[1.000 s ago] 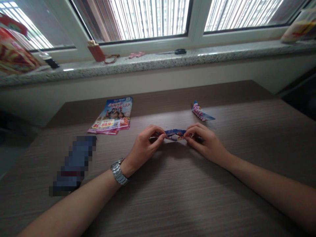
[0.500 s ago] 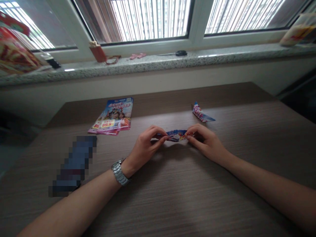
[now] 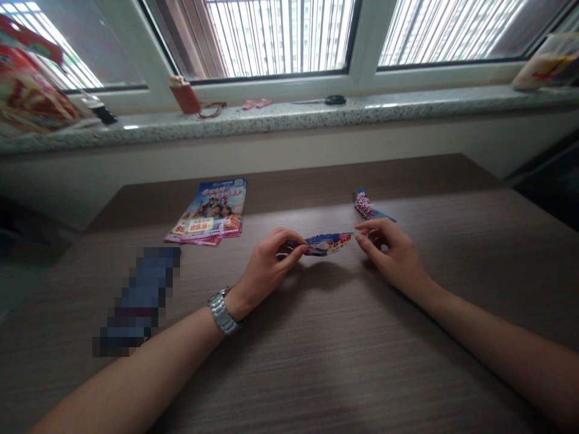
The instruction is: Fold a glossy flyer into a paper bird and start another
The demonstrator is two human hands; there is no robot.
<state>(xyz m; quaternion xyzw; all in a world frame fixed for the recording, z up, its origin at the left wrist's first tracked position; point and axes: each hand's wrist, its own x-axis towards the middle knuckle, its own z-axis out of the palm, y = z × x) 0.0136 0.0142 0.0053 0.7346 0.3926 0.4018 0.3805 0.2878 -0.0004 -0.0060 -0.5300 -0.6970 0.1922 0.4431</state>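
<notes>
My left hand (image 3: 278,253), with a metal watch (image 3: 224,311) on its wrist, pinches one end of a folded paper (image 3: 326,243) printed in blue, red and yellow. The paper is a narrow, boat-like shape held just above the table, its other end coming to a point on the right. Close beside that point is my right hand (image 3: 389,250), thumb and index finger apart and nothing visible between them. Behind the right hand lies a second folded paper (image 3: 365,205), blue and red with pointed ends, partly covered by the fingers.
A stack of printed flyers (image 3: 212,211) lies at the back left of the wooden table (image 3: 289,361). Nearer is a pixelated dark object (image 3: 140,301). On the stone windowsill (image 3: 253,123) are scissors (image 3: 333,100), a small red box (image 3: 185,97) and bags at both ends.
My right hand has let go of the folded paper's right end and shifted slightly right. That pointed end now shows. My left hand keeps its pinch.
</notes>
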